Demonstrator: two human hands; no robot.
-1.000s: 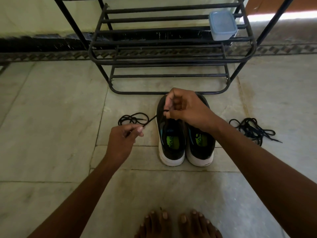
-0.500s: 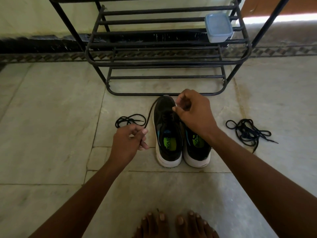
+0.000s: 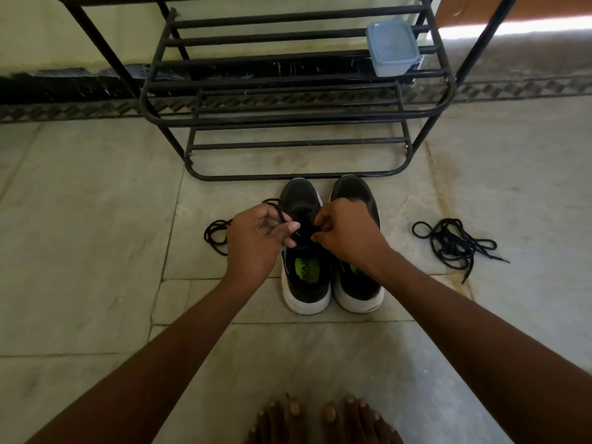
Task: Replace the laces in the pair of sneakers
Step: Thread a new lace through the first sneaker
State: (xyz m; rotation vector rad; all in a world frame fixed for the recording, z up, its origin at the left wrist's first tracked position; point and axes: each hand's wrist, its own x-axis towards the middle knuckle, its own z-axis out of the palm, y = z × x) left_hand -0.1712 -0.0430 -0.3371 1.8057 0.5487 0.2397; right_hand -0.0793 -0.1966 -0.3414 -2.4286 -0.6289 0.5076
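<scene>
**Both hands working a black lace at the left-hand sneaker's eyelets**

The left hand [image 3: 256, 241] is pinching a black lace [image 3: 215, 236] between thumb and fingers, just left of centre frame, while the right hand [image 3: 347, 233] is pinching at the throat of the sneaker on the left of the pair [image 3: 304, 248]; whether its fingertips are holding the lace end or the eyelet edge cannot be told, since they are hiding that spot. The lace is trailing from the left hand into a loose coil on the stone floor [image 3: 96, 251] to the left. The other sneaker [image 3: 357, 277] is standing beside the first, touching or nearly so, partly under the right wrist. A second tangle of black lace [image 3: 455, 243] is lying well apart at the right of the frame.

Judging by this, the person is threading the lace. Doing it well likely means holding the lace close to its tip so it stays stiff, steadying the eyelet flap with the other hand, and drawing the slack through evenly so the coil does not knot.

Above, a black metal shoe rack [image 3: 288, 116] is carrying a blue lidded container [image 3: 392, 48].
</scene>
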